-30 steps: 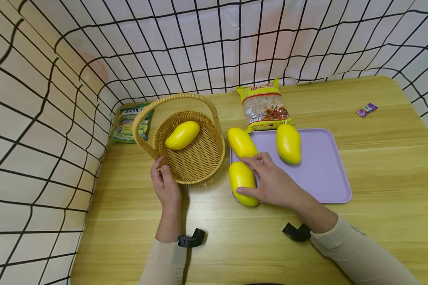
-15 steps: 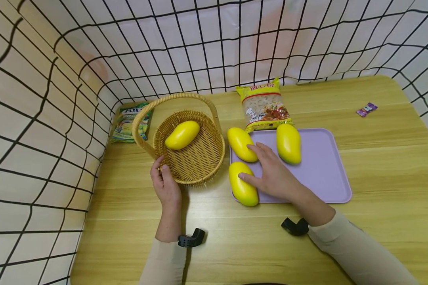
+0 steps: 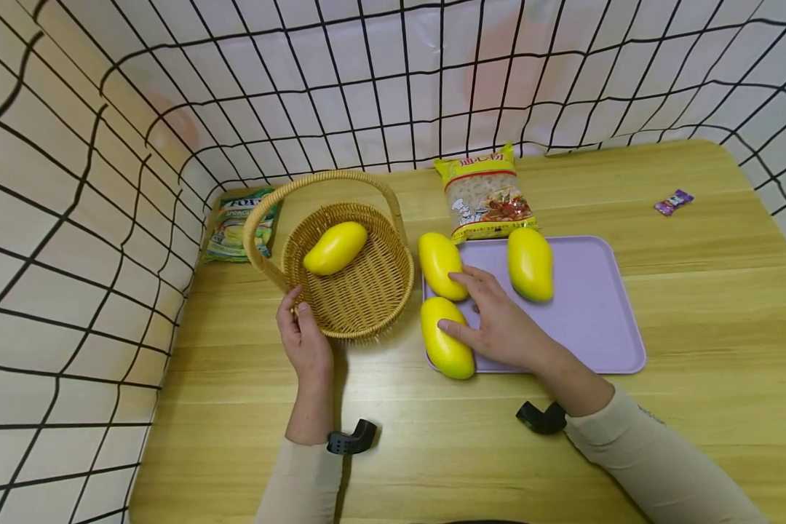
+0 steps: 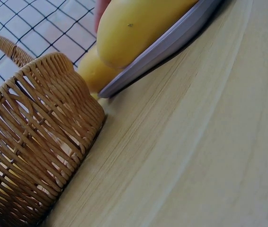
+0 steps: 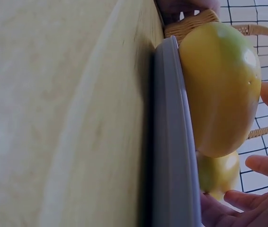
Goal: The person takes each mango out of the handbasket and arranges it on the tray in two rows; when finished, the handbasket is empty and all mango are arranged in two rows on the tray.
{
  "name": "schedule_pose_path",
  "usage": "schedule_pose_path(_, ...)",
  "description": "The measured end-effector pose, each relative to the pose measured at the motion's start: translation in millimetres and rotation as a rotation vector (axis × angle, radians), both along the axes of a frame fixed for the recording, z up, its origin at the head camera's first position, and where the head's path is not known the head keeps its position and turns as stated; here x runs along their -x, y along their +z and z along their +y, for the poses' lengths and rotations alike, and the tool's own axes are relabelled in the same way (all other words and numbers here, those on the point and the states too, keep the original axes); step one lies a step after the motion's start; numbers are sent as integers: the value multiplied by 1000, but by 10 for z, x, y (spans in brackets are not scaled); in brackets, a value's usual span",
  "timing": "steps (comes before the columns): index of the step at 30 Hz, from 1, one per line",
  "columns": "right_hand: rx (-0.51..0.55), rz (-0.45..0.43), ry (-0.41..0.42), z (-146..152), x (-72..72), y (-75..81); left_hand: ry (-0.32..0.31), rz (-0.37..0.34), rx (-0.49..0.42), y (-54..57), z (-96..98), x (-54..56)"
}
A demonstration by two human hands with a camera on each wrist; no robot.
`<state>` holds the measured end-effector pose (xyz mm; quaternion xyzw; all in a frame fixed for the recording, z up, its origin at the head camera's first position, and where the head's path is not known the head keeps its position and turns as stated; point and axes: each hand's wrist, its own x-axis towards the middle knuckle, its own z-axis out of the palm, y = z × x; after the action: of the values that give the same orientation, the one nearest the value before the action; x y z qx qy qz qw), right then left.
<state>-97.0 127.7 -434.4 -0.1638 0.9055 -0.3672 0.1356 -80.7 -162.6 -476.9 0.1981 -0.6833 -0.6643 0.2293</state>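
Observation:
Above the lilac tray [image 3: 589,320], my right hand [image 3: 504,320] is spread. Its thumb lies on the near mango [image 3: 447,342], and its upper fingers reach the far-left mango [image 3: 440,263]. The right wrist view shows the near mango [image 5: 219,90] large at the tray edge, with loosely bent fingers [image 5: 266,165] beside it. A third mango [image 3: 530,266] sits farther right on the tray. My left hand [image 3: 308,349] rests against the front-left side of the wicker basket [image 3: 367,306], close to its handle foot. One mango [image 3: 335,249] lies inside the basket.
Behind the tray lies a yellow food packet [image 3: 487,196]. A green packet [image 3: 236,229] is left of the basket, partly behind its handle. A small purple wrapped sweet [image 3: 673,202] lies at the far right. Black wire grid panels [image 3: 393,80] enclose the wooden table.
The right thumb has slid up the near mango and the fingers have opened out toward the far-left mango, which has turned slightly more upright. The left hand and basket have stayed put.

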Motion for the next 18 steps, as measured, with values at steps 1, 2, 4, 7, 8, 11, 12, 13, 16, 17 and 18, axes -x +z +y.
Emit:
schedule_pose_path(1,5,-2,1,2,-1,-2,2,0,0,0,0,0)
schedule_pose_path(2,10,-4,1,3,-1,-5,2,2,-1,0,1,2)
schedule_pose_path(4,20,-10,1,6,-1,-12,4,3,1,3,4,4)
schedule_pose_path(7,32,-17,0,7,4,-23,5,3,4,7,8,4)
schedule_pose_path(8,33,-18,0,7,6,-26,5,3,6,6,8,4)
schedule_pose_path(11,25,-18,0,10,10,-28,4,5,13,5,8,1)
schedule_pose_path(12,20,-16,-1,11,10,-28,3,6,15,4,6,2)
schedule_pose_path(13,15,-17,-2,13,10,-27,2,7,16,5,6,3)
schedule_pose_path(16,-2,-18,-3,16,9,-22,0,8,18,2,4,2)
schedule_pose_path(17,-8,-16,-3,19,8,-21,0,7,18,1,3,1)
schedule_pose_path(18,-12,-14,-3,21,9,-22,-1,6,17,0,2,0)
